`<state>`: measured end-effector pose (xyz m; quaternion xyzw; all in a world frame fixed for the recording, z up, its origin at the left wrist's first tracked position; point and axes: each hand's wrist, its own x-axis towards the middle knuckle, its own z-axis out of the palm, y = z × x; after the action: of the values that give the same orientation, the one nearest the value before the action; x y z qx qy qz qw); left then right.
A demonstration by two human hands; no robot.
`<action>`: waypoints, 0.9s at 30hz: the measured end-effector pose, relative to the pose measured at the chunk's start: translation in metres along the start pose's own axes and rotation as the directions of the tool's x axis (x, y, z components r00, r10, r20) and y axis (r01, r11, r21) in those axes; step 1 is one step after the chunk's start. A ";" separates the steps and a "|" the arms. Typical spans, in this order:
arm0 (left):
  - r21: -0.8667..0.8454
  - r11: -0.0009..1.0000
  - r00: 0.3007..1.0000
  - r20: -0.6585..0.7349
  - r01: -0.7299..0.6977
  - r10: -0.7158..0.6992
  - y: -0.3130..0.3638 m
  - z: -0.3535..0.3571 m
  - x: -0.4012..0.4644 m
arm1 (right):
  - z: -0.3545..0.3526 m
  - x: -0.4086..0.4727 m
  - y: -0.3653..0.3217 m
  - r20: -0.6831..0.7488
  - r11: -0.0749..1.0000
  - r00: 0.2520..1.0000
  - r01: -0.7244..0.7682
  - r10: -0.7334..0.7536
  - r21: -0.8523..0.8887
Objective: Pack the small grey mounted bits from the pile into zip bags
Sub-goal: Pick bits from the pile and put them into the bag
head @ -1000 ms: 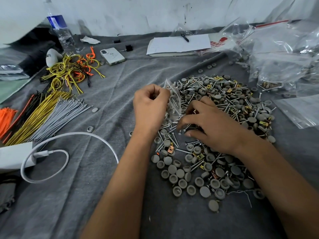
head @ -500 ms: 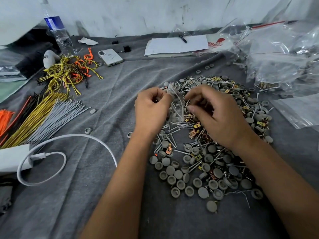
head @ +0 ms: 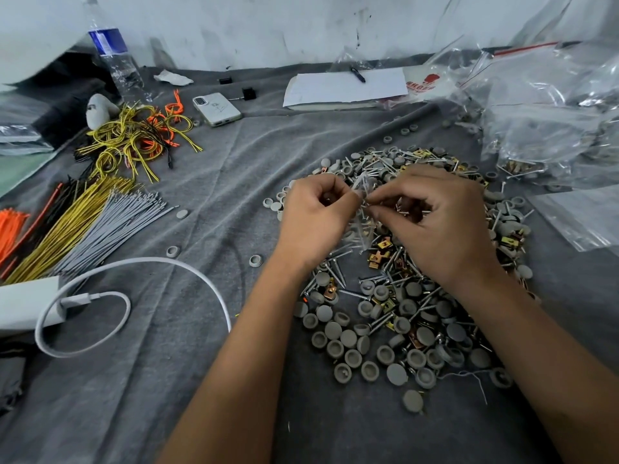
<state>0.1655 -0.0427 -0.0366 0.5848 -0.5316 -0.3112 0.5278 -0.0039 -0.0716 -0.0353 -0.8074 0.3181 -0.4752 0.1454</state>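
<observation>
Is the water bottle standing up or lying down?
Standing up. The water bottle rises straight from the grey cloth by the wall, blue label level; its cap is out of view.

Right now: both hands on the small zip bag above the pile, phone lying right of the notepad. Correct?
Not quite. The phone lies left of the notepad, not right; the head view shows it. The rest holds: left hand and right hand both pinch the small zip bag above the pile.

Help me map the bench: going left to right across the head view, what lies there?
Orange ties → grey wire bundle → left hand → right hand → clear bags.
</observation>
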 end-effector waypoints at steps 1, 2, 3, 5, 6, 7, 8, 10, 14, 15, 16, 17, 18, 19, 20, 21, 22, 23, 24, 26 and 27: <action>-0.010 1.000 1.000 0.007 0.000 0.000 0.001 0.000 -0.001 | 0.000 -0.001 0.000 0.003 1.000 1.000 0.008 -0.008 -0.026; -0.019 1.000 1.000 0.011 0.002 -0.002 0.001 0.000 -0.001 | 0.000 -0.001 -0.001 0.005 0.999 1.000 0.013 -0.013 -0.047; -0.027 1.000 1.000 0.012 0.004 -0.003 0.001 0.000 -0.001 | 0.000 -0.002 -0.001 0.008 0.998 1.000 0.016 -0.016 -0.066; -0.040 0.999 1.000 0.010 0.009 -0.009 0.000 0.000 -0.001 | 0.000 -0.003 -0.002 0.027 0.995 1.000 0.016 -0.014 -0.099; -0.044 0.999 1.000 0.004 0.014 -0.013 0.000 0.000 -0.001 | 0.000 -0.003 -0.001 0.040 0.994 0.999 0.014 -0.010 -0.108; -0.047 0.999 1.000 -0.005 0.018 -0.018 0.000 -0.001 0.000 | 0.000 -0.003 -0.001 0.049 0.994 0.999 0.010 -0.004 -0.112; -0.050 0.999 1.000 -0.016 0.020 -0.021 -0.001 -0.001 0.000 | 0.000 -0.003 0.000 0.052 0.994 0.999 0.003 0.003 -0.108; -0.055 0.998 0.999 -0.042 0.027 -0.029 -0.002 -0.002 0.000 | -0.002 -0.002 0.001 0.034 0.997 0.999 -0.014 0.017 -0.076; -0.044 0.998 0.994 -0.095 0.042 -0.046 -0.004 -0.002 0.002 | -0.008 0.001 0.005 0.000 0.999 0.999 -0.033 0.033 -0.026; -0.041 0.998 0.993 -0.110 0.043 -0.047 -0.004 -0.002 0.002 | -0.011 0.002 0.007 0.033 0.999 0.999 -0.032 0.033 -0.026; -0.044 0.998 0.991 -0.126 0.045 -0.050 -0.005 -0.003 0.003 | -0.013 0.003 0.010 0.102 0.999 0.994 -0.036 0.039 -0.037; -0.049 0.998 0.988 -0.145 0.048 -0.054 -0.005 -0.003 0.003 | -0.016 0.003 0.013 0.206 0.997 0.977 -0.041 0.053 -0.059; -0.053 0.997 0.984 -0.165 0.052 -0.060 -0.006 -0.003 0.004 | -0.018 0.004 0.015 0.328 0.995 0.942 -0.040 0.068 -0.092; -0.056 0.997 0.980 -0.186 0.057 -0.067 -0.007 -0.004 0.005 | -0.019 0.004 0.017 0.441 0.992 0.894 -0.031 0.082 -0.122; -0.060 0.996 0.977 -0.201 0.062 -0.073 -0.007 -0.004 0.005 | -0.020 0.004 0.018 0.526 0.990 0.845 -0.024 0.093 -0.137; -0.064 0.996 0.974 -0.211 0.064 -0.076 -0.008 -0.004 0.006 | -0.020 0.004 0.019 0.586 0.991 0.804 -0.028 0.101 -0.132; -0.068 0.996 0.973 -0.217 0.064 -0.078 -0.009 -0.004 0.006 | -0.021 0.004 0.020 0.626 0.992 0.772 -0.043 0.111 -0.123; -0.070 0.995 0.972 -0.221 0.064 -0.078 -0.009 -0.004 0.006 | -0.022 0.005 0.020 0.657 0.991 0.744 -0.062 0.123 -0.114; -0.072 0.995 0.972 -0.223 0.065 -0.079 -0.008 -0.004 0.007 | -0.023 0.005 0.020 0.680 0.991 0.721 -0.082 0.134 -0.109; -0.075 0.995 0.972 -0.223 0.065 -0.080 -0.008 -0.004 0.007 | -0.025 0.006 0.020 0.707 0.989 0.691 -0.109 0.149 -0.102; -0.077 0.995 0.972 -0.220 0.066 -0.082 -0.008 -0.004 0.006 | -0.026 0.005 0.020 0.715 0.988 0.683 -0.118 0.152 -0.098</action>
<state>0.1734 -0.0487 -0.0422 0.6169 -0.4359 -0.2812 0.5920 -0.0319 -0.0884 -0.0294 -0.9062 0.3045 -0.1020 0.2750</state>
